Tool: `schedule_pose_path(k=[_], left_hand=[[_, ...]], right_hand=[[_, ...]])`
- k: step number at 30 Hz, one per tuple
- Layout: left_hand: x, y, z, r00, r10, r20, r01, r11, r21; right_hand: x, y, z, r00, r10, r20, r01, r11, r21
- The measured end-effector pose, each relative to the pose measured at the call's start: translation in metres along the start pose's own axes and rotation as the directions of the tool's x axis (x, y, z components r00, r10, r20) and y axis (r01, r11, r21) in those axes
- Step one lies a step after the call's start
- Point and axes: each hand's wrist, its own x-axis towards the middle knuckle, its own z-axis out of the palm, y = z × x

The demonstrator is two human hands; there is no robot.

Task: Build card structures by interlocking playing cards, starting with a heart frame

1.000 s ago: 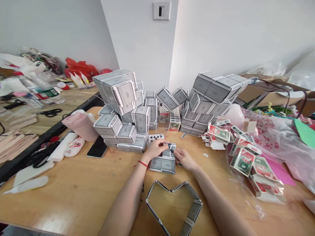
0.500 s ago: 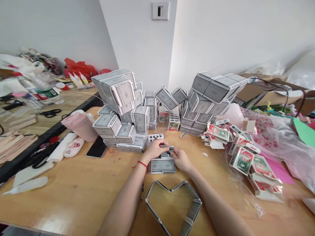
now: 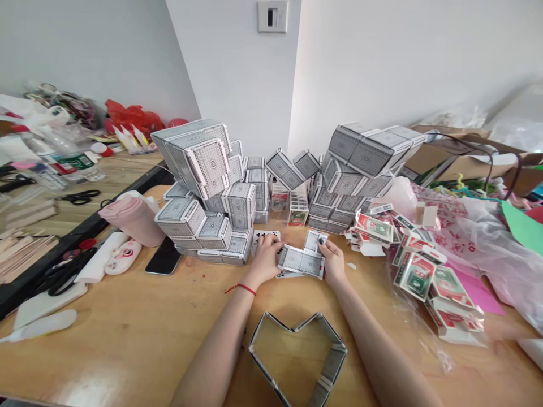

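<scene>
A wooden table [image 3: 153, 339] meets a pale wall [image 3: 237, 73], with stacked card blocks [image 3: 212, 167] at its back. Beyond a heart-shaped frame [image 3: 335, 360], the right hand [image 3: 335, 263] pinches the right end of an L-shaped card piece [image 3: 300, 260]; the left hand [image 3: 265, 261] is at its left end, though whether it grips is unclear
</scene>
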Motion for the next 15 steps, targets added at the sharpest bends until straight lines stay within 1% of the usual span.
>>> schedule_pose_path(k=[4,7,10,13,15], left_hand=[[-0.0002,0.0032,0.0004,0.998,-0.038,0.058,0.034,0.996,0.078],[0.0011,0.0037,-0.0008,0.99,-0.053,0.128,0.039,0.993,0.108],[0.0005,0.0019,-0.0018,0.979,-0.028,0.203,0.007,0.995,0.104],[0.0001,-0.0009,-0.0007,0.975,-0.016,0.22,-0.005,0.996,0.094],[0.0013,-0.0031,0.001,0.979,-0.015,0.203,-0.001,0.997,0.077]], right_hand=[[0.0026,0.0015,-0.0012,0.998,0.047,-0.038,-0.043,0.995,0.087],[0.0043,0.0029,-0.002,0.999,0.037,-0.04,-0.034,0.997,0.069],[0.0037,0.0025,-0.0011,0.999,0.025,-0.035,-0.023,0.999,0.048],[0.0013,-0.0008,0.0004,0.999,0.031,-0.018,-0.03,0.999,0.038],[-0.0006,-0.0037,0.0008,1.0,0.022,0.0,-0.022,1.0,0.02]])
